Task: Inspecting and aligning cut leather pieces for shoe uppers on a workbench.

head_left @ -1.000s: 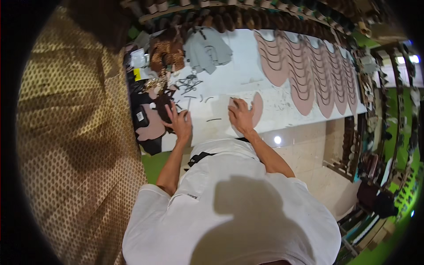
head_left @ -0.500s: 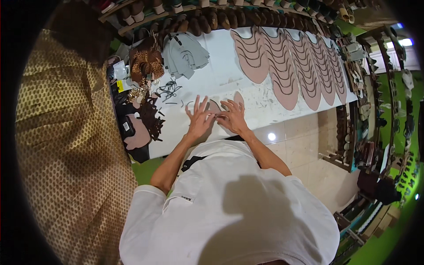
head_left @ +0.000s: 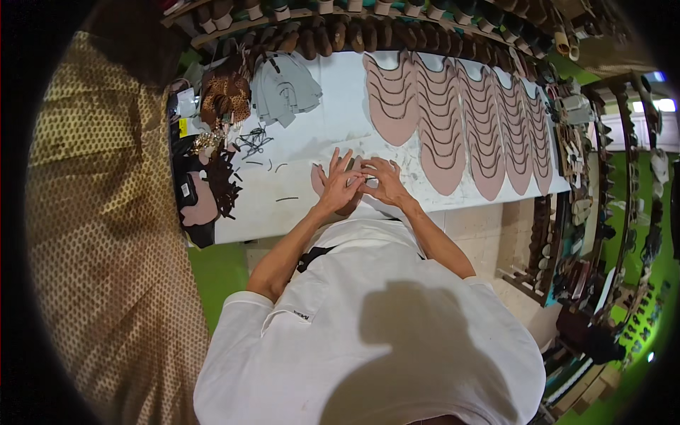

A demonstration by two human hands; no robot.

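Note:
At the near edge of the white table (head_left: 273, 188), my left hand (head_left: 341, 185) and my right hand (head_left: 385, 184) meet over a curved pink shoe-upper piece (head_left: 316, 177). Thumbs and forefingers of both hands are pinched together at its middle edge, while the other fingers are raised and spread. Whatever thin strip may be between the fingertips is too small to make out. Much of the piece is hidden under my hands. Several thin dark strips (head_left: 287, 199) lie loose to the left of my left hand.
Overlapping rows of dark-edged pink pieces (head_left: 440, 177) cover the table's right half. Grey pieces (head_left: 287, 92) lie at the back left, beside leopard-print material (head_left: 228, 92) and a dark brown bundle (head_left: 225, 188). Shoes (head_left: 354, 35) line the back. A gold patterned curtain (head_left: 120, 212) hangs at left.
My hands have shifted slightly right with the pink piece and drawn closer together at the fingertips. The view has turned a little, and a loose dark strip now shows left of my wrist.

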